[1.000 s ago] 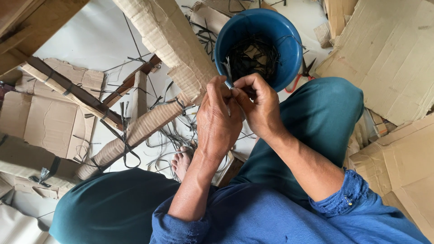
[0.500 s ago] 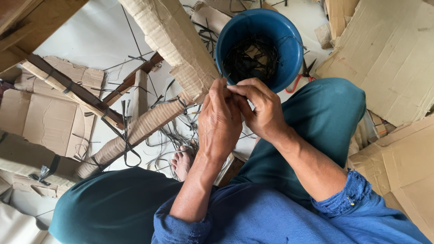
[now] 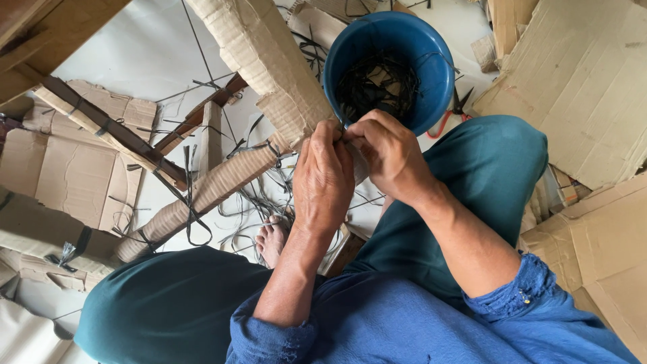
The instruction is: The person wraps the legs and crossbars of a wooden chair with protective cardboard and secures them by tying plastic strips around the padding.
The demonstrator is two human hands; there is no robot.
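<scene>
Cardboard roll (image 3: 269,61) end pinched between both fists, long axis slanting up-left away from body. Left hand (image 3: 323,178) closed on its lower edge, right hand (image 3: 389,154) closed beside, touching, just below blue bucket (image 3: 431,61).

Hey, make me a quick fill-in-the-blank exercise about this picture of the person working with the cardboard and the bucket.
1. The bucket holding black strips is coloured ____.
2. Both hands, left hand and right hand, meet at the cardboard roll just below the ____.
3. A bare ____ shows between the knees.
4. The scissors have ____ handles.

Missing words: blue; bucket; foot; red
</scene>
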